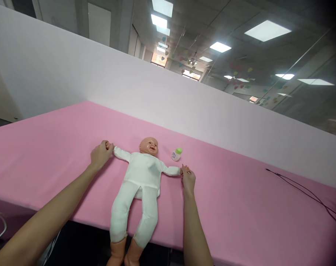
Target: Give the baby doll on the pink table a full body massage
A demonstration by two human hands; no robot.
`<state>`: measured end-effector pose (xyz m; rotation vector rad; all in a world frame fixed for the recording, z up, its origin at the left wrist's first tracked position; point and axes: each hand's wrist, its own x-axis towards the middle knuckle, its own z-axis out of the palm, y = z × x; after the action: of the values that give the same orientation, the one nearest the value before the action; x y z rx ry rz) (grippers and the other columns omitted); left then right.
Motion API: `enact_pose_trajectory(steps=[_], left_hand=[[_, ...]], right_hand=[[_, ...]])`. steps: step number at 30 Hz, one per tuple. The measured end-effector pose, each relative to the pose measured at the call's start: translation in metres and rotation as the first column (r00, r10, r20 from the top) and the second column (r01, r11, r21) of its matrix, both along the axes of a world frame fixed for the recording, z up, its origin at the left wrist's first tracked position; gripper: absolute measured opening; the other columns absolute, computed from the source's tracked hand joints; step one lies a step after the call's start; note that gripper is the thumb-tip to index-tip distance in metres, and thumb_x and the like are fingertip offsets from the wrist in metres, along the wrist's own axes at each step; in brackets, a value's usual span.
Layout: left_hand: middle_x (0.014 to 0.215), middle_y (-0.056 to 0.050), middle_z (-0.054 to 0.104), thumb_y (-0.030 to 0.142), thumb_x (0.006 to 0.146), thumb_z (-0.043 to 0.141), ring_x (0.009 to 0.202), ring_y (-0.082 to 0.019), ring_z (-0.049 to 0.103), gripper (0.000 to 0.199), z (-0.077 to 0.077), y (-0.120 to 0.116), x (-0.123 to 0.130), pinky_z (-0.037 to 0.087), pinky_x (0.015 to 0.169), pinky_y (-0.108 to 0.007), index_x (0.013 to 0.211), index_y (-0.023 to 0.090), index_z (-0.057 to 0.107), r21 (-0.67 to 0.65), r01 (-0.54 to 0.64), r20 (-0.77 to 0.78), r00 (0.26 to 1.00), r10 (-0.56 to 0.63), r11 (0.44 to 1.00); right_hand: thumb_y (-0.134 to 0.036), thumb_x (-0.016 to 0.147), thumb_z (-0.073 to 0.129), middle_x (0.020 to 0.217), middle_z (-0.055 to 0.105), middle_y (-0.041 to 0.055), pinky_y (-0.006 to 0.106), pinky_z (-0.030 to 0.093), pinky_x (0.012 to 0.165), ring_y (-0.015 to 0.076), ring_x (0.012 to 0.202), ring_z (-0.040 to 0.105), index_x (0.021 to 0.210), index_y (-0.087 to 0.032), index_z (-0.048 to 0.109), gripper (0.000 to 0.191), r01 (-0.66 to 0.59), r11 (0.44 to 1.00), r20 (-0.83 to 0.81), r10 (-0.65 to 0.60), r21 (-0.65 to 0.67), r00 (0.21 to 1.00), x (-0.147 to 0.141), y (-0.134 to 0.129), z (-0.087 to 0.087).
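your left hand (100, 155) is curled shut on one hand of the baby doll (142, 171), and your right hand (188, 180) pinches its other one. it's on its back between them, long axis pointing away from you, feet past the near edge of the pink worktop (46, 159).

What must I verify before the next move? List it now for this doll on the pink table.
Left hand grip on the doll's hand: ok, closed around it.
Right hand grip on the doll's other hand: cannot tell, firmness not shown.
Doll on its back on the pink table: ok.
Doll's boots: not ok, they hang past the table's edge.
Baby bottle clear of both hands: ok, beside the doll's head.
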<state>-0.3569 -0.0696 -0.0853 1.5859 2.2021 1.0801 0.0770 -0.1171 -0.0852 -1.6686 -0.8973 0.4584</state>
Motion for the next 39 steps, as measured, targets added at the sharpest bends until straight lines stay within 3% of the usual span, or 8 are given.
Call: enact_pose_trajectory(steps=[8, 13, 17, 21, 23, 25, 29, 39], left_hand=[[0.079, -0.013, 0.072, 0.040, 0.096, 0.040, 0.077, -0.032, 0.066, 0.044, -0.008, 0.001, -0.006, 0.039, 0.077, -0.044, 0.079, 0.017, 0.073, -0.120, -0.032, -0.296, 0.955, -0.005, 0.992], [0.108, -0.020, 0.069, 0.035, 0.095, 0.046, 0.098, -0.036, 0.065, 0.051, 0.002, -0.008, -0.001, 0.045, 0.082, -0.046, 0.136, 0.012, 0.064, 0.140, -0.016, -0.310, 0.949, 0.059, 0.990], [0.118, -0.015, 0.069, 0.034, 0.099, 0.044, 0.109, -0.030, 0.064, 0.044, 0.031, -0.030, 0.040, 0.048, 0.098, -0.045, 0.131, 0.015, 0.068, 0.410, 0.308, -0.067, 0.949, -0.308, 0.859], [0.112, -0.011, 0.077, 0.042, 0.100, 0.053, 0.105, -0.027, 0.070, 0.036, 0.067, -0.047, 0.126, 0.052, 0.100, -0.043, 0.119, 0.020, 0.074, 0.425, 0.624, 0.409, 0.514, -0.754, 0.656], [0.127, -0.016, 0.073, 0.047, 0.101, 0.055, 0.113, -0.028, 0.070, 0.041, 0.078, -0.043, 0.175, 0.053, 0.100, -0.041, 0.122, 0.016, 0.072, 0.394, 0.724, 0.743, 0.112, -0.660, 0.567], [0.138, -0.022, 0.066, 0.048, 0.104, 0.052, 0.125, -0.028, 0.066, 0.045, 0.082, -0.030, 0.219, 0.052, 0.106, -0.037, 0.120, 0.009, 0.069, 0.327, 0.752, 0.925, -0.130, -0.357, 0.572], [0.160, -0.029, 0.040, 0.055, 0.107, 0.038, 0.148, -0.030, 0.044, 0.063, 0.078, 0.009, 0.278, 0.044, 0.117, -0.034, 0.134, 0.001, 0.056, 0.166, 0.660, 0.965, -0.262, 0.017, 0.732], [0.159, -0.032, 0.038, 0.060, 0.106, 0.013, 0.148, -0.028, 0.045, 0.081, 0.064, 0.057, 0.308, 0.049, 0.112, -0.032, 0.145, -0.002, 0.047, 0.174, 0.578, 0.969, -0.243, -0.035, 0.797]], right_hand=[[-0.061, 0.089, 0.053, 0.079, 0.072, 0.0115, 0.033, 0.045, 0.064, 0.0273, 0.075, 0.065, 0.081, -0.017, 0.068, 0.047, 0.089, 0.929, 0.361, 0.050, -0.360, 0.931, 0.000, -0.014, 0.010], [-0.059, 0.096, 0.044, 0.105, 0.071, 0.0223, 0.039, 0.048, 0.073, 0.0334, 0.090, 0.069, 0.108, -0.011, 0.071, 0.057, 0.226, 0.861, 0.545, 0.070, -0.456, 0.835, -0.005, -0.024, 0.021], [-0.052, 0.100, 0.043, 0.121, 0.068, 0.0209, 0.039, 0.048, 0.080, 0.0334, 0.109, 0.066, 0.132, -0.013, 0.062, 0.054, 0.184, 0.925, 0.658, 0.087, -0.332, 0.748, -0.012, -0.023, 0.044], [-0.043, 0.102, 0.045, 0.113, 0.072, 0.0138, 0.037, 0.049, 0.082, 0.0297, 0.106, 0.066, 0.127, -0.017, 0.066, 0.042, -0.002, 0.946, 0.669, 0.231, -0.324, 0.707, -0.018, 0.000, 0.061], [-0.036, 0.102, 0.043, 0.119, 0.071, 0.0155, 0.038, 0.051, 0.087, 0.0300, 0.110, 0.065, 0.130, -0.015, 0.064, 0.040, -0.054, 0.956, 0.724, 0.253, -0.287, 0.642, -0.018, 0.016, 0.061], [-0.027, 0.100, 0.042, 0.127, 0.068, 0.0187, 0.039, 0.051, 0.095, 0.0309, 0.118, 0.062, 0.135, -0.012, 0.060, 0.041, -0.108, 0.969, 0.798, 0.245, -0.223, 0.550, -0.014, 0.032, 0.053], [-0.010, 0.095, 0.036, 0.149, 0.055, 0.0237, 0.046, 0.049, 0.108, 0.0324, 0.136, 0.054, 0.146, -0.005, 0.049, 0.053, -0.199, 0.969, 0.888, 0.219, -0.148, 0.405, 0.007, 0.061, 0.029], [-0.006, 0.089, 0.033, 0.156, 0.052, 0.0138, 0.046, 0.039, 0.123, 0.0243, 0.150, 0.044, 0.156, -0.013, 0.044, 0.069, -0.428, 0.884, 0.867, 0.354, -0.188, 0.351, 0.048, 0.093, 0.009]])
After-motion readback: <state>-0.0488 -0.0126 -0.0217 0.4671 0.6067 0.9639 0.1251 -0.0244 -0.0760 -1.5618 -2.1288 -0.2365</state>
